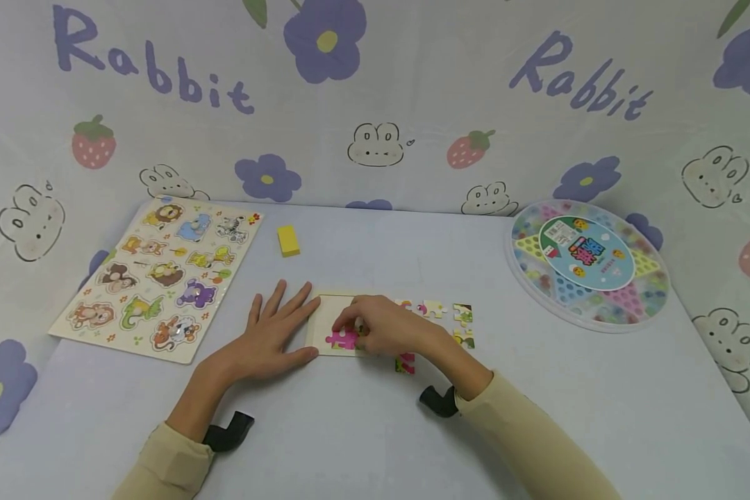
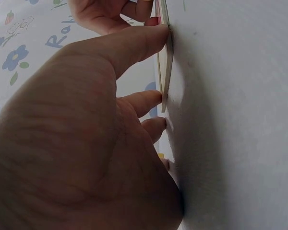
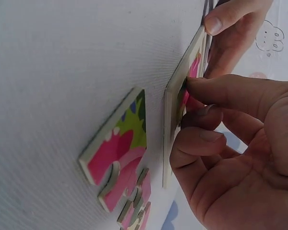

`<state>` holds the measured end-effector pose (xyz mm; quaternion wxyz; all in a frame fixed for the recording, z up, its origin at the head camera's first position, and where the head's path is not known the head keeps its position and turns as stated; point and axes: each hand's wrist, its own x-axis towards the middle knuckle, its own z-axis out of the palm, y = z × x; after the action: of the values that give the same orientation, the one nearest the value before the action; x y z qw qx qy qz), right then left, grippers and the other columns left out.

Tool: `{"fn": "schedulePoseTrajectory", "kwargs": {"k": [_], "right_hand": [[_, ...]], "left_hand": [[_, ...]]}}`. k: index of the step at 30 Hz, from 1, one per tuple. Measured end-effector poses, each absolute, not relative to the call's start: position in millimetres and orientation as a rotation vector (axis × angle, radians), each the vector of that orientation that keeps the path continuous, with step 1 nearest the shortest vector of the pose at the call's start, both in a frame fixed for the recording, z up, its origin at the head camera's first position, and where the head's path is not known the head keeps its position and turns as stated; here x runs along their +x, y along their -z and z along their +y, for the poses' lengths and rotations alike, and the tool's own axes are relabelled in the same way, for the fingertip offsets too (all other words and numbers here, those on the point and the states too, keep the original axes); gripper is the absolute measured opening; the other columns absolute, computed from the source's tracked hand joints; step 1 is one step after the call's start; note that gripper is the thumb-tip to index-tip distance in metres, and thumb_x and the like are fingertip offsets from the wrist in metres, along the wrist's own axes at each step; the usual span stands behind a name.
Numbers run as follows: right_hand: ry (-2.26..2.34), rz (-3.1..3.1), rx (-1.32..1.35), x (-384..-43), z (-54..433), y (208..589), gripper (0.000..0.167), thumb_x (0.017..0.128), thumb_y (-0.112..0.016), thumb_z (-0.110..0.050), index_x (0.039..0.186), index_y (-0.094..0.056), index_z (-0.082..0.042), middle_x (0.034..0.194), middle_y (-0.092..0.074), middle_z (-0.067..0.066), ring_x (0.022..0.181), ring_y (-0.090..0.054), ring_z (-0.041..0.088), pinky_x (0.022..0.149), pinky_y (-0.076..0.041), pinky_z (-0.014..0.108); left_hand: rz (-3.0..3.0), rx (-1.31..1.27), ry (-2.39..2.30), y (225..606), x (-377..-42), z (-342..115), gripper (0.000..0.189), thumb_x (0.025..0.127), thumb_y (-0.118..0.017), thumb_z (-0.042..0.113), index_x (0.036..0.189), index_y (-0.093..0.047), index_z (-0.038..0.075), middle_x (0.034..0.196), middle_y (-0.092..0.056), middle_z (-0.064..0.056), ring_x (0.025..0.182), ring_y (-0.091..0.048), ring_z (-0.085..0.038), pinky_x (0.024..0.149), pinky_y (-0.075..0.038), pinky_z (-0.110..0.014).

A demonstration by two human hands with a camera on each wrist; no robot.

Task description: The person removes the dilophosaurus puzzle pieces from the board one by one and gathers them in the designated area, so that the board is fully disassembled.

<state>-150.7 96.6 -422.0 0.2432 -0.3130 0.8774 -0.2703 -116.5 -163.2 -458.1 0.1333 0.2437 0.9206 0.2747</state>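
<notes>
A shallow wooden puzzle tray [image 1: 320, 321] lies on the table between the two hands. My left hand [image 1: 271, 344] is spread beside it, with thumb and index fingertips touching its left edge. Over the tray, my right hand [image 1: 386, 325] pinches a puzzle piece with thumb and curled fingers, which mostly hide it. A pink puzzle piece [image 1: 339, 339] shows inside the tray, left of those fingertips. One loose pink and green piece [image 3: 120, 151] lies just outside the tray in the right wrist view. Other loose pieces [image 1: 435, 308] are spread to the right, partly behind the right hand.
An animal puzzle board [image 1: 125, 278] lies at the left. A yellow block [image 1: 289, 241] is behind the left hand. A round, clear-rimmed game box [image 1: 587, 264] sits at the back right. Patterned cloth [image 1: 425, 90] hangs behind the white table [image 1: 325, 430].
</notes>
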Motion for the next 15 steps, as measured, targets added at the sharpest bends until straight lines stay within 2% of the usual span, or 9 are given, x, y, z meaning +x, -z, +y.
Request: {"fn": "schedulePoseTrajectory", "kwargs": {"k": [7,15], "right_hand": [[0.747,2.382,-0.848,-150.8,97.1,424.1,0.036,0.095,-0.071,0.000,0.128,-0.076,-0.012,0.119,-0.070,0.004,0.098,-0.060,0.018,0.090,-0.056,0.029],[0.767,2.363,-0.862,-149.0,98.0,420.1,0.036,0.096,-0.068,0.001,0.129,-0.075,-0.011,0.119,-0.071,0.005,0.094,-0.059,0.017,0.085,-0.053,0.024]], "left_hand": [[2.674,0.702,-0.790,459.2,-117.1,-163.1,0.082,0.100,-0.065,0.047,0.168,-0.032,0.017,0.181,-0.013,-0.010,0.166,0.007,-0.047,0.127,0.009,-0.077],[2.669,0.700,-0.799,458.7,-116.8,-163.0,0.081,0.100,-0.064,0.048,0.168,-0.032,0.018,0.181,-0.014,-0.009,0.166,0.005,-0.047,0.126,0.008,-0.078]]}}
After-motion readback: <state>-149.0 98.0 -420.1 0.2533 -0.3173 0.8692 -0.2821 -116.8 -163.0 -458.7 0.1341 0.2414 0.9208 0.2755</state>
